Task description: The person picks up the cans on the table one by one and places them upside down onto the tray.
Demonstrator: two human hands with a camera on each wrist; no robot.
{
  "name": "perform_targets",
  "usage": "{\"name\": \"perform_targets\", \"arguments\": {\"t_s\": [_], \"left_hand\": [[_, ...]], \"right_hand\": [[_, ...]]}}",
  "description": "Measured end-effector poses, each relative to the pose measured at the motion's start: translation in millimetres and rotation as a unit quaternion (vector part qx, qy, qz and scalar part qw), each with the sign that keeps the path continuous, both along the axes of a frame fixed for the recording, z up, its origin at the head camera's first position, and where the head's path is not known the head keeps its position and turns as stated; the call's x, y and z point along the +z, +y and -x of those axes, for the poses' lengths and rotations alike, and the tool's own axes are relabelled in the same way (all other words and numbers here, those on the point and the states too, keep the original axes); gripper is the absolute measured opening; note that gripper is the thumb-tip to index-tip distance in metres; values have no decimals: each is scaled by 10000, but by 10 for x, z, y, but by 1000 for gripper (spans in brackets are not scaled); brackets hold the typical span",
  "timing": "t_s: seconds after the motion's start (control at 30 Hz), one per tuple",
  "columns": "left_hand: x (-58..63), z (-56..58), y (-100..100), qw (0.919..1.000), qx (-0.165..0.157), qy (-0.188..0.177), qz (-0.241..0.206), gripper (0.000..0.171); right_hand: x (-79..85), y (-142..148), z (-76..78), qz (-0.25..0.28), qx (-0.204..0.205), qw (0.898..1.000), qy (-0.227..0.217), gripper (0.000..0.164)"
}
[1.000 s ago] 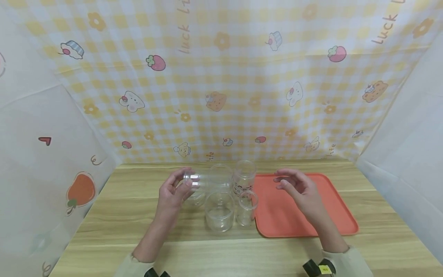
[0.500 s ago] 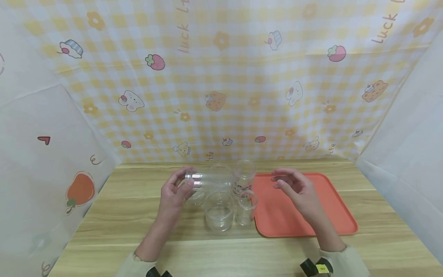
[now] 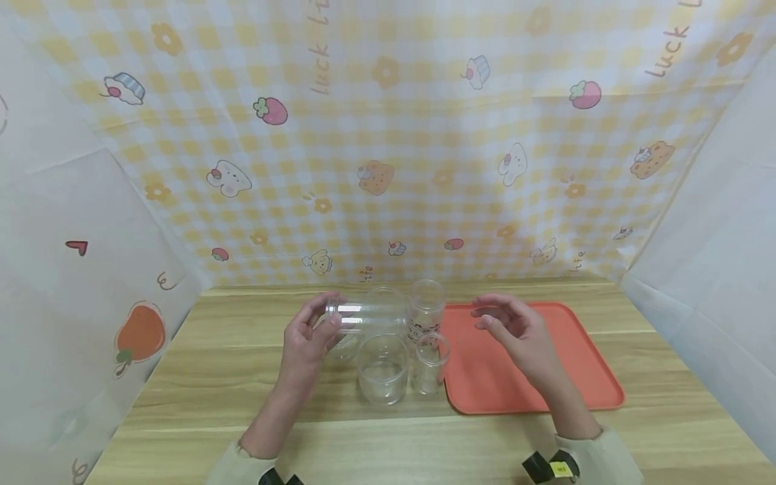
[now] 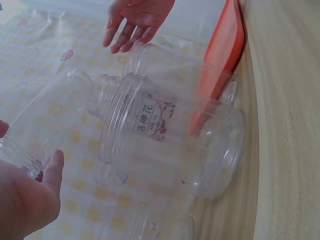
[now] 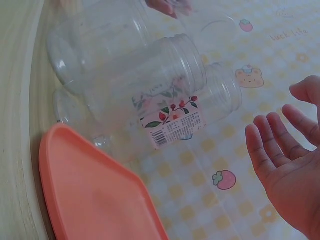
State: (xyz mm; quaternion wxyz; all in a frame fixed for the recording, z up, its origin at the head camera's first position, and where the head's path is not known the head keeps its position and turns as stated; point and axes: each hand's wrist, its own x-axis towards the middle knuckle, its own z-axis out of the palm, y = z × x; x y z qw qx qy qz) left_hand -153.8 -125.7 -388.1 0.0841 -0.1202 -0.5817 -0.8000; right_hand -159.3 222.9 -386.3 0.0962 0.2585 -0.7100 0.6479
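My left hand [image 3: 308, 333] grips a clear plastic jar [image 3: 370, 316] near its threaded mouth. The jar is held sideways above the other jars, with its base pointing right. Below it on the table stand a wide clear jar [image 3: 383, 374] and a slim clear jar [image 3: 429, 374]. Behind them is a jar with a printed label [image 3: 424, 329], its pink label [image 5: 172, 117] plain in the right wrist view. Another clear jar [image 3: 344, 347] is partly hidden by my left hand. Over the tray, my right hand [image 3: 515, 337] hovers with loosely bent fingers [image 5: 272, 140], holding nothing.
An orange tray [image 3: 582, 377] lies on the wooden table [image 3: 242, 350], right beside the jars. A yellow checked cloth [image 3: 388, 135] with printed figures hangs behind the table, and pale cloth [image 3: 60, 303] covers the left side.
My left hand has shifted slightly right with the jar it holds. The right hand has drifted a little left. The standing jars and the tray stay in place.
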Motion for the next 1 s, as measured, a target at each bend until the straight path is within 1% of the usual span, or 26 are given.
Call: {"name": "perform_targets", "arguments": {"t_s": [0.3, 0.6, 1.0], "left_hand": [[-4, -9, 21, 10000, -61, 60, -48, 44], [-6, -28, 44, 9999, -72, 83, -40, 42], [-12, -25, 57, 9999, -61, 78, -114, 43]], "right_hand": [[4, -50, -1, -11, 55, 10000, 5, 32], [-2, -95, 9, 16, 129, 9998, 149, 32], [13, -132, 9, 135, 219, 9997, 49, 33]]}}
